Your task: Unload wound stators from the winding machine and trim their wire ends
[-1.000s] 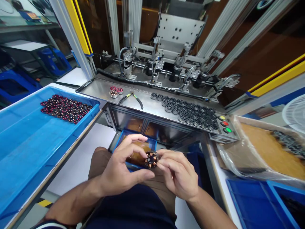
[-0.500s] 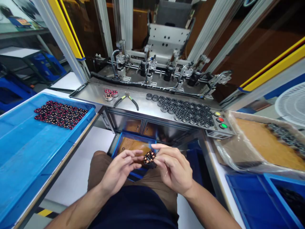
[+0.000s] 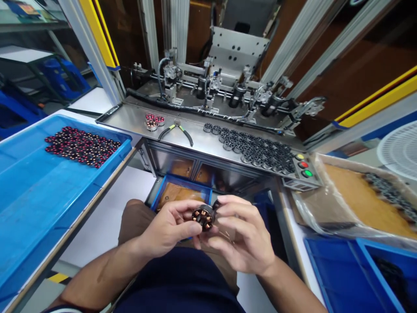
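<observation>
A round black motor stator (image 3: 202, 218) with copper windings sits in my left hand (image 3: 171, 228), held between thumb and fingers, its wound face turned up toward me. Close by on its right is my right hand (image 3: 246, 232), fingers bent and apart. A small dark piece (image 3: 216, 204) shows between the stator and the right fingertips; what it is, I cannot make out. Thin copper wire ends (image 3: 227, 235) show in front of the right palm. Both hands are above my lap.
Pliers (image 3: 176, 132) and several red-and-copper stators (image 3: 152, 125) lie on the metal ledge (image 3: 130, 121), with rows of black stators (image 3: 257, 150) to the right. Wound stators fill one end of the blue tray (image 3: 29, 182). Control buttons (image 3: 303, 164) and a lined box (image 3: 352, 191) are right.
The stator has passed from my right fingers into my left hand, which has closed on it. My right fingers have spread beside it. The view has shifted slightly.
</observation>
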Motion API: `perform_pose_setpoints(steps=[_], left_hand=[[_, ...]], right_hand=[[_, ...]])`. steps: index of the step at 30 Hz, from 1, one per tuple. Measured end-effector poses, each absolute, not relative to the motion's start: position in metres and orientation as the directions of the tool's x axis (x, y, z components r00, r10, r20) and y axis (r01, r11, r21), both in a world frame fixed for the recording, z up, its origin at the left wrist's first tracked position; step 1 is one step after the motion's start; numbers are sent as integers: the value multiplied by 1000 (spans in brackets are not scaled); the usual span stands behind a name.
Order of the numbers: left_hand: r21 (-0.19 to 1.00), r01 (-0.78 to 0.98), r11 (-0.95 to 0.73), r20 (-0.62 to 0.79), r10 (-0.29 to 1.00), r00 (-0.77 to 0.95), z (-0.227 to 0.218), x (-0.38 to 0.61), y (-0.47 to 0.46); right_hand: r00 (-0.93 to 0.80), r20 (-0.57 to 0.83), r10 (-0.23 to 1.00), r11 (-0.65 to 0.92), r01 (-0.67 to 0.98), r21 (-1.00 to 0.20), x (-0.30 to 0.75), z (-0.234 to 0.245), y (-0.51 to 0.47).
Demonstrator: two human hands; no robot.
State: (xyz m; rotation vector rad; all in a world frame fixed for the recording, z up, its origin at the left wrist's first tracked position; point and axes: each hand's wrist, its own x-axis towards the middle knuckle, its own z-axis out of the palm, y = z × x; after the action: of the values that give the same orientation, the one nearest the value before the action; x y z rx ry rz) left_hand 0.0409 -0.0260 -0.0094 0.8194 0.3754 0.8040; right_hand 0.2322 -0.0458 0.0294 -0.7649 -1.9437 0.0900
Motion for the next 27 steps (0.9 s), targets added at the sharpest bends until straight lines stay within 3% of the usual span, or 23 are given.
perform_pose_setpoints(steps=[13, 20, 27], left_hand=[[743, -528, 411, 11, 781, 624, -9, 43, -29], [729, -553, 403, 40, 782, 622, -7, 44, -30], [713, -594, 372, 85, 795, 600, -4, 40, -28]], right_hand=[[-291, 754, 589, 774, 472, -423, 227, 39, -47], [-236, 697, 677, 711, 457, -535, 221, 42, -53], [-146, 714, 685, 694, 431, -577, 215, 34, -49]])
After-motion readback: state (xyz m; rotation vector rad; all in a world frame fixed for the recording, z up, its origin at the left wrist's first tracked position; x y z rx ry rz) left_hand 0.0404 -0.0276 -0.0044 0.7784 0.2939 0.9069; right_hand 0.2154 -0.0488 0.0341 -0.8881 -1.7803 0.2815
